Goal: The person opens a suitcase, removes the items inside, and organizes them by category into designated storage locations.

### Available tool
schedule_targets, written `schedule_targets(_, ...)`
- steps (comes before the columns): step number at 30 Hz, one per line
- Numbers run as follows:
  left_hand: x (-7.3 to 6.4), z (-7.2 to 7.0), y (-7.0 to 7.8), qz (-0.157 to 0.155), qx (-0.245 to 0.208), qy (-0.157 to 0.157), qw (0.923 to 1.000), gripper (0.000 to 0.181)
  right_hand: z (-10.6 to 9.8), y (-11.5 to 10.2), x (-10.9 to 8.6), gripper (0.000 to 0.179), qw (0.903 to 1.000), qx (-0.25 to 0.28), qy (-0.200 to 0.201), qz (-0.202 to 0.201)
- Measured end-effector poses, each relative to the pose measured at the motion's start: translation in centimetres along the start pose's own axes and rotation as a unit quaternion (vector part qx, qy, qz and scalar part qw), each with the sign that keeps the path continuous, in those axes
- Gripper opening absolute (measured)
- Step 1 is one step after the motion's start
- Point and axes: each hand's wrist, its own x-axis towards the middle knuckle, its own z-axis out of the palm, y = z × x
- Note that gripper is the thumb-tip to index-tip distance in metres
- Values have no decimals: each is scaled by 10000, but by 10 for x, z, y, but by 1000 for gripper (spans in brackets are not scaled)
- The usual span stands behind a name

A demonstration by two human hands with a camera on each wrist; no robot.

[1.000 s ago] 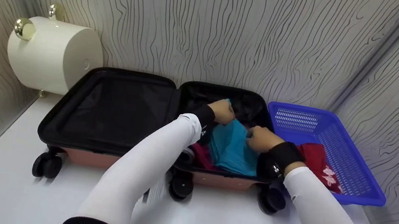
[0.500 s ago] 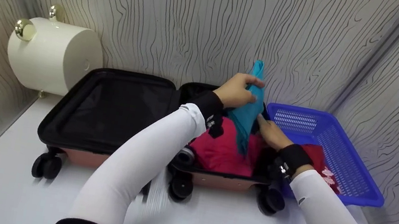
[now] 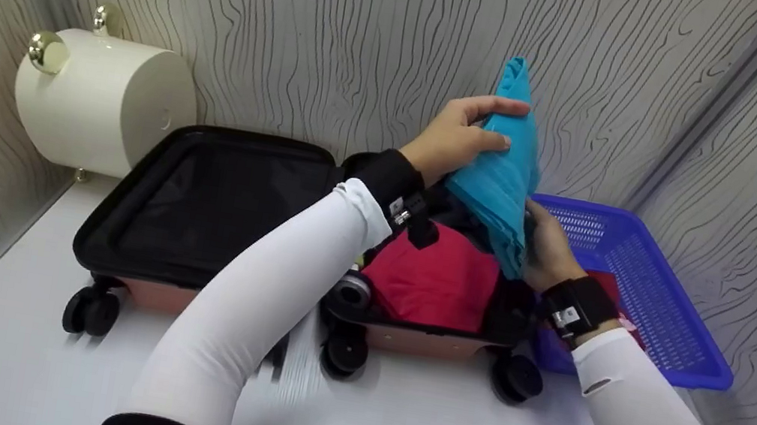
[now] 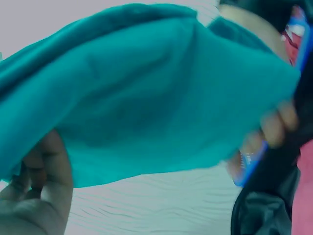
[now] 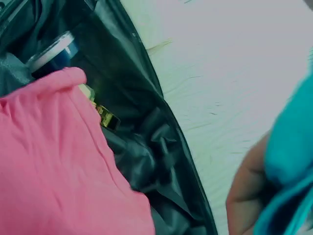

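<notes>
A folded turquoise cloth [image 3: 501, 179] is held up over the right half of the open suitcase [image 3: 434, 331]. My left hand [image 3: 465, 137] pinches its upper part between thumb and fingers. Lower down, my right hand [image 3: 549, 249] grips the cloth's right edge; in the left wrist view its fingers [image 4: 274, 128] curl at the cloth's end. Below lies a bright pink folded garment [image 3: 436, 279] in the suitcase's black lining. Beside the garment, the right wrist view shows a round dark container with a pale band [image 5: 55, 55] and a small black-and-gold item [image 5: 107, 117].
To the right stands a blue plastic basket [image 3: 685, 314] with a red cloth [image 3: 606, 285] in it, partly hidden by my right arm. The suitcase's other half [image 3: 212, 205] lies open at left. A cream cylindrical bag [image 3: 99, 104] with gold feet stands at the back left wall.
Both hands have lifted the turquoise cloth up and to the right, out of the suitcase, uncovering the pink garment. The cloth has tilted from lying flat to hanging upright.
</notes>
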Motion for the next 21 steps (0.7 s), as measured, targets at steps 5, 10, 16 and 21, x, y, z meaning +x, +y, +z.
schedule_targets(5,0,1,-14,-364,396,159,9984,49,-22,-14,-17,41,9834,-1612,765,-340)
schedule_targets(10,-4,11,-32,-1312,845,-51,9877,51,-52,-28,-35,60,9039,-4013,1196,-869)
schedule_targets(16,-6,38,-62,-1575,1169,151,9805,46,-79,-58,-55,55,7841,-5866,1551,-1301)
schedule_targets(21,-3,71,-83,-1568,673,177,9852,39,-88,-83,-68,54,7196,-6567,1756,-1414)
